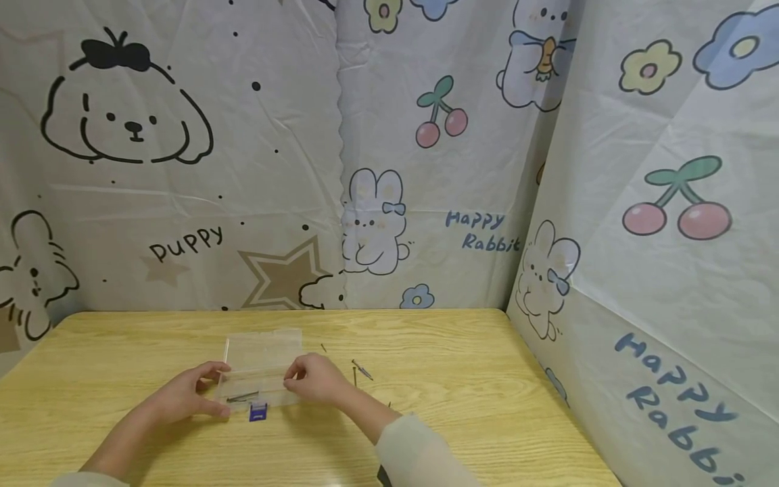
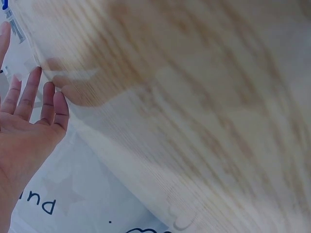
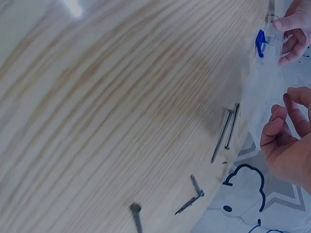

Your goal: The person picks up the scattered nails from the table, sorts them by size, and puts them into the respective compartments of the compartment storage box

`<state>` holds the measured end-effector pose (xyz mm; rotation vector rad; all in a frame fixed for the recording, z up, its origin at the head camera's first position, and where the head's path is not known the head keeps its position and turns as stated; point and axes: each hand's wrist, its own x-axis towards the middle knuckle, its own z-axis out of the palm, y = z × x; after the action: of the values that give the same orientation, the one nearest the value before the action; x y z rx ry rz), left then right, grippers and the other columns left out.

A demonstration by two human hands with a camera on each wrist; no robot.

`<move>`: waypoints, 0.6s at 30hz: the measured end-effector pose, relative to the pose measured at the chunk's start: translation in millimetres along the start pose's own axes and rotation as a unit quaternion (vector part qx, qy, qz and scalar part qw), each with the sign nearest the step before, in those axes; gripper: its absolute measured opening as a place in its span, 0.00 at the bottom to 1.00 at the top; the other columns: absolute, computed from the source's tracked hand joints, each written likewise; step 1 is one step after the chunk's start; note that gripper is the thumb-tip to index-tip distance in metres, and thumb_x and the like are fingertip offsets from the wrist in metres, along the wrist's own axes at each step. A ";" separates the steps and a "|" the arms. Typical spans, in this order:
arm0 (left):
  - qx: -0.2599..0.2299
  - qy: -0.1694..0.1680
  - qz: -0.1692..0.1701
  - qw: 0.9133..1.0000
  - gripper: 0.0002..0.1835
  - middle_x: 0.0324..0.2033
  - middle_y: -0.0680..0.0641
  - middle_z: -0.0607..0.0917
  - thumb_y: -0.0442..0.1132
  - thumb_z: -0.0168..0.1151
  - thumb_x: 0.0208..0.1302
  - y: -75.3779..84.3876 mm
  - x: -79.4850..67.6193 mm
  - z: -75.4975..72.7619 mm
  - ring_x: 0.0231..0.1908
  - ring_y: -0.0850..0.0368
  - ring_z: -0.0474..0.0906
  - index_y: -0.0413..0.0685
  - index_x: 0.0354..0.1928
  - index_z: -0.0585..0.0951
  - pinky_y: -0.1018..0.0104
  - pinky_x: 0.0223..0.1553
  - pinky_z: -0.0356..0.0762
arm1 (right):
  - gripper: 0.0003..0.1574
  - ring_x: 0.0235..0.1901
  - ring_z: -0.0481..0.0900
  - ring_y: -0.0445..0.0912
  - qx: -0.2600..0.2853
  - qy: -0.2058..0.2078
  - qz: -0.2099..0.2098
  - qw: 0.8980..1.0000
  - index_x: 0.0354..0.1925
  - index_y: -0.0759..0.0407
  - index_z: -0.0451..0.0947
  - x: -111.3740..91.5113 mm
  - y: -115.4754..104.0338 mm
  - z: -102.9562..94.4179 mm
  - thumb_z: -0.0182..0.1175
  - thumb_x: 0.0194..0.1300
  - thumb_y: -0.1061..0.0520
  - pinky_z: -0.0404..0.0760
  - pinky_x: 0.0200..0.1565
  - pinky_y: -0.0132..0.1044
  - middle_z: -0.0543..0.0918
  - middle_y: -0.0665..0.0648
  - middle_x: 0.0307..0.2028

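Note:
A clear plastic box [image 1: 263,350] lies on the table with its lid folded back. Several dark nails [image 1: 243,398] rest inside, towards its left, and a blue latch [image 1: 258,412] hangs at the front edge. My left hand [image 1: 182,394] spans the box's left side, thumb by the near corner and fairly straight fingers by the hinge. Over the box's right end is my right hand [image 1: 318,380], fingers bent and thumb close to the index fingertip. In the right wrist view the right fingers [image 3: 278,116] are curled; whether they pinch something small cannot be made out.
Loose nails [image 1: 362,369] lie on the wooden table [image 1: 462,392] right of the box. In the right wrist view two long nails [image 3: 224,133] lie side by side, with crossed ones [image 3: 192,196] nearer. Patterned curtains [image 1: 426,169] hang behind and along the right.

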<state>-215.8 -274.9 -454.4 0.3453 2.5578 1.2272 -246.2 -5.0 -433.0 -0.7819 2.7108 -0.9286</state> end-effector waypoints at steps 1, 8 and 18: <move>0.001 0.000 0.001 1.000 0.44 0.56 0.26 0.67 0.47 0.72 0.50 0.1 -0.1 0.0 0.53 0.25 0.67 0.34 0.63 0.61 0.44 0.48 0.74 | 0.05 0.24 0.67 0.34 -0.001 -0.001 0.000 1.000 0.34 0.53 0.82 -1.1 1.6 -1.2 0.61 0.62 0.54 0.67 0.25 0.25 0.75 0.43 0.26; 0.006 0.004 0.004 1.000 0.43 0.56 0.27 0.68 0.47 0.72 0.50 -1.9 0.8 0.1 0.53 0.27 0.68 0.34 0.63 0.62 0.43 0.49 0.73 | 0.06 0.22 0.66 0.34 0.018 -0.011 -0.007 1.000 0.34 0.56 0.82 -9.6 13.3 -11.0 0.61 0.62 0.55 0.67 0.24 0.25 0.74 0.44 0.24; 0.006 0.005 0.005 1.000 0.44 0.56 0.28 0.69 0.46 0.73 0.49 -2.9 0.9 0.2 0.52 0.30 0.69 0.35 0.63 0.62 0.45 0.48 0.74 | 0.06 0.24 0.67 0.35 0.034 -0.014 0.009 0.999 0.34 0.55 0.81 -25.4 35.1 -25.3 0.61 0.61 0.55 0.68 0.25 0.27 0.75 0.45 0.25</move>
<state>-216.9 -276.2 -457.0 0.3544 2.5768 1.2204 -247.7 45.1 -434.7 -0.7516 2.6427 -0.9909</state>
